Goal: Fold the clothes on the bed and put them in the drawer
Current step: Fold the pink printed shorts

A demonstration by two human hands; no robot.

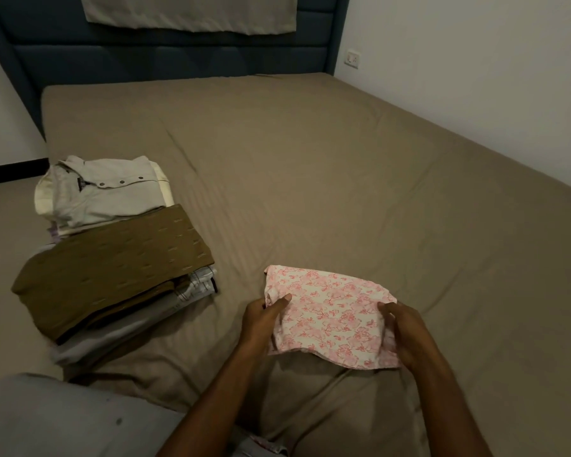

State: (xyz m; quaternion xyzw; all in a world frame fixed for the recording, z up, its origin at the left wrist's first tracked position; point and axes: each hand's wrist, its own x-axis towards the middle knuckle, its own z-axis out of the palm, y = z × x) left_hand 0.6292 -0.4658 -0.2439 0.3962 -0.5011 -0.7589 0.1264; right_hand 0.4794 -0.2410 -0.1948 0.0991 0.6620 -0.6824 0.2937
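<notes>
Both forearms are bare, with no sleeves, watch or rings visible on the left hand point(264, 313) or right hand point(406, 331). Grey trouser fabric point(63, 420) occupies the lower left.

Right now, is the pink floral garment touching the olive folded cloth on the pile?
Apart. The head view shows bare bedsheet between the pink floral garment and the olive folded cloth.

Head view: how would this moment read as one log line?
step: folding | item: pink floral garment | left hand: grips its left edge | right hand: grips its right edge | folded pile: beside
</notes>
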